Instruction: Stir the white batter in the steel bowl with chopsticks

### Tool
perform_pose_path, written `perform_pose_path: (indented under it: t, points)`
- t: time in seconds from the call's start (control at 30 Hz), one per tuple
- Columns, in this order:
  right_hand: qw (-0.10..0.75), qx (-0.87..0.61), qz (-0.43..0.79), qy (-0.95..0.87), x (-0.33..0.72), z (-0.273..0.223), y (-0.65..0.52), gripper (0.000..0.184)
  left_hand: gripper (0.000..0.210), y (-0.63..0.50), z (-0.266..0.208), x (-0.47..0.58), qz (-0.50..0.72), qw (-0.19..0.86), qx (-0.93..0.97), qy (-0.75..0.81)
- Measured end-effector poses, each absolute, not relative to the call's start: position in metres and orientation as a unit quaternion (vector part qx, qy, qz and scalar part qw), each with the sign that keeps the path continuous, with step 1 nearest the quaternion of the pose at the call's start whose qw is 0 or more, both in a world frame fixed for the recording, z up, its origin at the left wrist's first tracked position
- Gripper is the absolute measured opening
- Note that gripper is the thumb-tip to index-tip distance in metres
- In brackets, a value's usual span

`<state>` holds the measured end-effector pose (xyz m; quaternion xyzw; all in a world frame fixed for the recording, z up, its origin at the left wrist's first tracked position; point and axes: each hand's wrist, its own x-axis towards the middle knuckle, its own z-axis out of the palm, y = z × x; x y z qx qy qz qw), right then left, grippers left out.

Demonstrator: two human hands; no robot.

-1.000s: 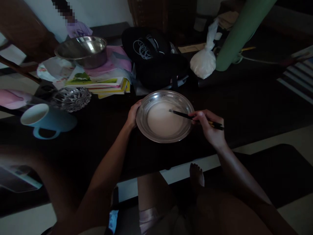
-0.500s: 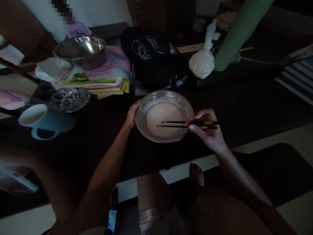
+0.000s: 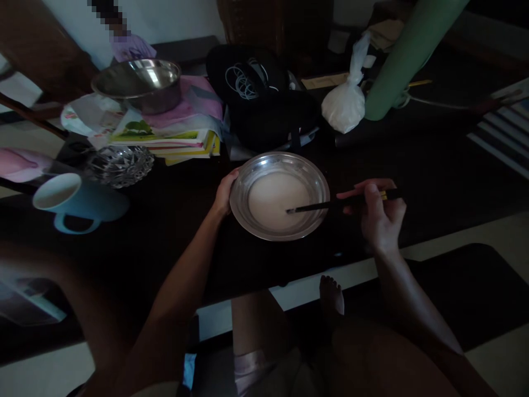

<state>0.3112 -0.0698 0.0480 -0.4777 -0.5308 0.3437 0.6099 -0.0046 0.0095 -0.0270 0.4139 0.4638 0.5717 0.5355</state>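
A shiny metal bowl (image 3: 238, 212) stands on the dark table in front of me, with a pale, milky mixture (image 3: 276, 196) inside. My left hand (image 3: 225, 193) is closed on the bowl's left rim, its thumb near the top edge. Off the right side of the bowl, my right hand (image 3: 380, 212) grips dark chopsticks (image 3: 330, 204) with gold bands near their upper ends. Their tips reach over the rim to the mixture, and they lie so close together that they look almost like one stick. Whether the tips dip below the surface I cannot tell.
Behind the bowl sit a black case (image 3: 268, 118) with a coiled cable and a tied bag of white powder (image 3: 344, 107) beside a green cylinder (image 3: 413, 60). At left are a blue mug (image 3: 99, 199), a glass dish (image 3: 119, 168), and another metal bowl (image 3: 159, 99) on stacked books. A person stands beyond.
My right hand has moved right, away from the bowl's rim, drawing the chopsticks with it. Their tips, apart before, have come together. My left hand keeps its hold on the bowl.
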Motion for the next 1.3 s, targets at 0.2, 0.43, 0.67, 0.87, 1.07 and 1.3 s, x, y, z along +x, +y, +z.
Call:
perform_pose_path:
  t: [0.2,0.43,0.67,0.87,1.07,1.3]
  points:
    - [0.546,-0.428,0.425,-0.581,0.3,0.038,-0.07,0.023,0.033,0.009,-0.027,-0.006,0.572,0.534,0.42,0.46]
    - [0.563,-0.466,0.326,-0.6,0.298,0.029,-0.056,0.018,0.033,0.008,-0.023,-0.004,0.568,0.536,0.418,0.464]
    - [0.575,-0.552,0.247,-0.551,0.327,0.038,-0.061,0.033,0.029,0.007,-0.022,-0.003,0.573,0.542,0.398,0.469]
    - [0.534,-0.509,0.386,-0.554,0.317,0.034,-0.067,0.031,0.028,0.008,-0.021,-0.003,0.575,0.537,0.387,0.482]
    - [0.532,-0.465,0.347,-0.617,0.301,0.025,-0.059,0.024,0.028,0.007,-0.021,-0.002,0.572,0.541,0.396,0.473]
    - [0.578,-0.522,0.221,-0.587,0.32,0.031,-0.056,0.03,0.03,0.006,-0.021,-0.001,0.571,0.546,0.39,0.473]
